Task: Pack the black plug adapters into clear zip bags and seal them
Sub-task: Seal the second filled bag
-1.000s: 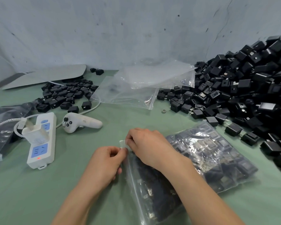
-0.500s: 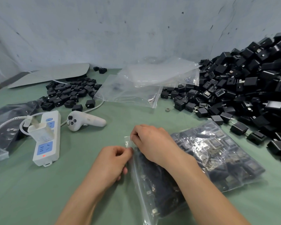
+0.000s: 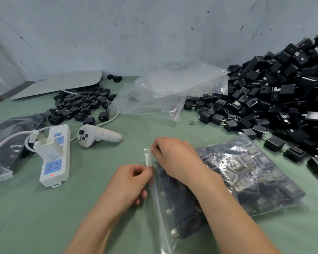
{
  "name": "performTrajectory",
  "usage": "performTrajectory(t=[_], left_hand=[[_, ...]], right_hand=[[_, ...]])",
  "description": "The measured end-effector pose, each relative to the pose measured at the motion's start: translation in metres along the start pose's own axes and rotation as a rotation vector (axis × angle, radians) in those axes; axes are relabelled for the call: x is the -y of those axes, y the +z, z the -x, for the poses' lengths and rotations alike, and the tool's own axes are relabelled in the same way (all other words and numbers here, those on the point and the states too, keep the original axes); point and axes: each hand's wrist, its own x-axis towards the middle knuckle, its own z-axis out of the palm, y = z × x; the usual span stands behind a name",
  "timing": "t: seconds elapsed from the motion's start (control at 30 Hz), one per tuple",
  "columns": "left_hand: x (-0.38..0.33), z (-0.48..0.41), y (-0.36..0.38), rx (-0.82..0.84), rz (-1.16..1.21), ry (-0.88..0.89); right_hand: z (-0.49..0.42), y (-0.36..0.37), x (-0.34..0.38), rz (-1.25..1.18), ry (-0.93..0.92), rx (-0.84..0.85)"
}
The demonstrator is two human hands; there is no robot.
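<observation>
Filled bag (image 3: 180,215) — lying on bench (image 3: 44,217). Step: sealing — left hand (image 3: 130,182) and right hand (image 3: 174,158), fingers curled, pinch its zip edge (image 3: 147,156). Next likely needs firm pinches along the strip.

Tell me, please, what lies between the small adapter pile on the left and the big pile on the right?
In the head view, empty clear zip bags lie between the small pile and the big pile.
</observation>
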Motion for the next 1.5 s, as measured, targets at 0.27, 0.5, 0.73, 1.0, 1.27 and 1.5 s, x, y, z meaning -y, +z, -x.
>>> performTrajectory(t=[0.27, 0.5, 0.73, 1.0, 1.27, 1.5], left_hand=[[-0.002, -0.001, 0.001, -0.039, 0.060, -0.001], [-0.002, -0.003, 0.002, -0.060, 0.046, 0.006], [-0.002, 0.000, 0.002, -0.015, 0.028, -0.008], [-0.001, 0.002, 0.001, -0.022, -0.039, 0.014], [-0.001, 0.008, 0.000, 0.032, -0.032, 0.003], [-0.001, 0.011, 0.000, 0.028, -0.031, -0.001]], right_hand=[[-0.001, -0.001, 0.000, -0.035, 0.020, 0.006], [0.000, -0.003, 0.001, -0.040, 0.025, 0.020], [-0.001, -0.001, -0.001, -0.032, 0.024, 0.002], [-0.002, 0.002, -0.001, -0.026, 0.028, -0.011], [-0.004, 0.003, -0.002, -0.015, 0.032, -0.022], [-0.003, 0.004, -0.001, -0.006, 0.034, -0.018]])
